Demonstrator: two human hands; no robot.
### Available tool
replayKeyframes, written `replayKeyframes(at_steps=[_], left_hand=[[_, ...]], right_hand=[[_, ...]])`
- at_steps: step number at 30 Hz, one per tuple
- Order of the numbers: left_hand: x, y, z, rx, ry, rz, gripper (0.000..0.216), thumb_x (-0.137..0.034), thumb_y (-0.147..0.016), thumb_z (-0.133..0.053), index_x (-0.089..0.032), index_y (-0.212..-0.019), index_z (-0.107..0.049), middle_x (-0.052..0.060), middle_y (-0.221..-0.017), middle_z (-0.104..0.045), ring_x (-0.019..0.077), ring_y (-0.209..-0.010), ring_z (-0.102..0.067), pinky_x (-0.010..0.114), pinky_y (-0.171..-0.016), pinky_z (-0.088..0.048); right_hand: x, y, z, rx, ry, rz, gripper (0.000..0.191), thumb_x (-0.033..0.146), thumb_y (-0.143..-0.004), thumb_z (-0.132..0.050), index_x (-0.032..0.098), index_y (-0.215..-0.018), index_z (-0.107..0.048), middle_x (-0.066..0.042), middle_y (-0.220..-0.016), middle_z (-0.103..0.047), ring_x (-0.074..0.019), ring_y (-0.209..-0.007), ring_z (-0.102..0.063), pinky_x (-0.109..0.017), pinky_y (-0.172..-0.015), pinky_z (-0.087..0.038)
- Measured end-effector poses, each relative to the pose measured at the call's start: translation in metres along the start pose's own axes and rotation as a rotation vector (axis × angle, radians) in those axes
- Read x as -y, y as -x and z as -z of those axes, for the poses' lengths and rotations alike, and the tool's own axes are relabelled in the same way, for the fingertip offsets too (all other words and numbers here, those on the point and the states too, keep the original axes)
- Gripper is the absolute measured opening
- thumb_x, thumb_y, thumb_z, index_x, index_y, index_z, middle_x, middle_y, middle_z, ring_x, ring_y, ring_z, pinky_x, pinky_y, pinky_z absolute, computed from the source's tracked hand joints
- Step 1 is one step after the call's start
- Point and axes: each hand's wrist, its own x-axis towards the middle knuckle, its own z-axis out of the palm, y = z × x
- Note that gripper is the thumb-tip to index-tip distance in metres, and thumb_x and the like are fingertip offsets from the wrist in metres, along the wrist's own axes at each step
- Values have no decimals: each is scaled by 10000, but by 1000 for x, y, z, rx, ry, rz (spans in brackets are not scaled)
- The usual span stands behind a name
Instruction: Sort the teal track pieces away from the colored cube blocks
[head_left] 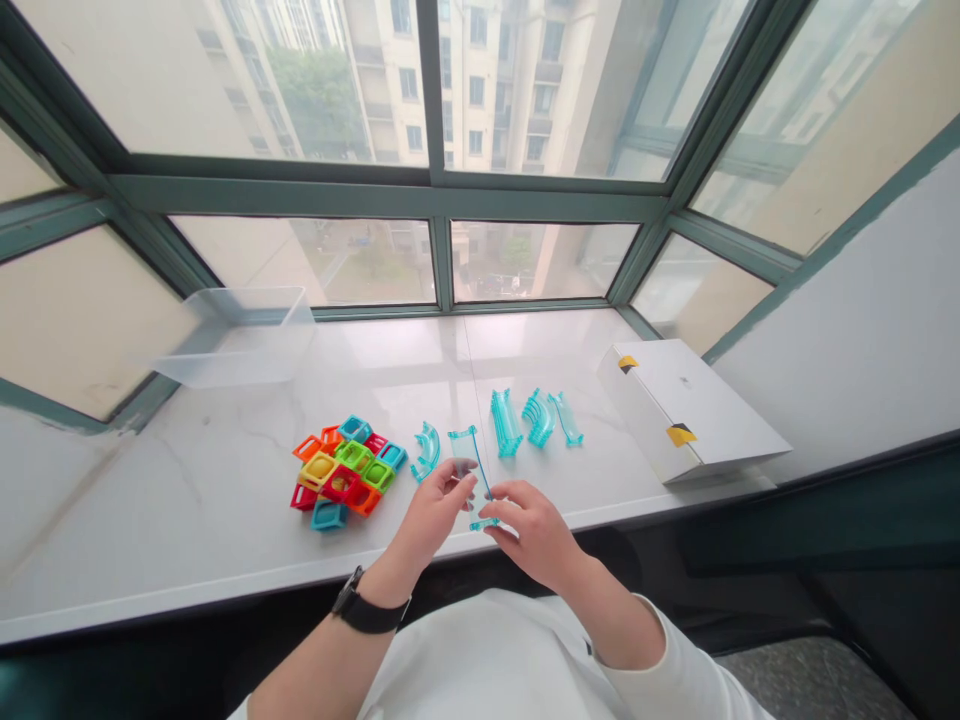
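Observation:
My left hand and my right hand hold a transparent teal straight track piece upright between them over the front of the white marble sill. Its lower end sits by my right fingers, and my left fingers cover part of its face. Left of my hands lies a heap of red, orange, green, yellow and blue magnetic frame tiles. Nearest my left hand is a curved teal track piece. Several more teal track pieces lie in a row beyond my right hand.
A transparent plastic tub stands at the back left of the sill. A white flat box with yellow-and-black corner tape lies at the right. Green-framed windows rise behind the sill, and a white wall closes the right side.

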Motion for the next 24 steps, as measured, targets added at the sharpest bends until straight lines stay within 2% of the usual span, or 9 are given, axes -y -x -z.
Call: replayKeyframes(at_steps=[3, 7, 11, 15, 19, 24], left_hand=[[-9, -3, -2, -53, 83, -38, 364, -491, -871, -753, -186, -1070, -751, 57, -935, -716, 167, -765, -649, 291, -705, -537], [-13, -3, -7, -105, 86, -96, 336, -511, -878, -749, -181, -945, -751, 60, -890, -720, 191, -823, -662, 293, -726, -546], [-9, 0, -11, -129, 135, -69, 387, -561, -884, -740, -183, -958, -773, 88, -984, -762, 234, -939, -706, 364, -866, -571], [-12, 6, -14, -71, 249, -49, 448, -596, -909, -710, -167, -1011, -788, 123, -1125, -769, 278, -1083, -708, 434, -1018, -551], [-21, 10, -17, -15, 373, -20, 506, -645, -928, -664, -161, -1012, -789, 132, -1132, -767, 283, -1114, -700, 475, -1057, -545], [-23, 8, -16, 25, 492, 34, 533, -667, -937, -640, -159, -1008, -786, 134, -1119, -773, 270, -1098, -707, 489, -1088, -535]], right_hand=[[-1, 1, -6, -2, 3, 10, 298, 64, -897, -623, 284, -1062, -736, -77, -1204, -694, -252, -1089, -672, -426, -939, -581], [-4, 1, -13, -69, 12, -31, 441, -13, -872, -527, 279, -1137, -724, -77, -1185, -706, -252, -1084, -677, -435, -947, -584], [-8, 1, -14, -129, 22, -76, 432, 86, -897, -614, 265, -1284, -677, -108, -1283, -680, -294, -1176, -641, -500, -1012, -567], [-12, 3, -12, -190, 35, -67, 477, 175, -924, -676, 268, -1389, -623, -121, -1344, -650, -315, -1231, -609, -546, -1045, -551], [-19, 7, -10, -293, 43, -52, 444, 133, -972, -612, 313, -1377, -646, -111, -1345, -625, -294, -1244, -594, -514, -1024, -571], [-26, 12, 0, -369, 80, -9, 488, 111, -951, -632, 359, -1370, -673, -101, -1264, -629, -294, -1181, -618, -529, -995, -589]])
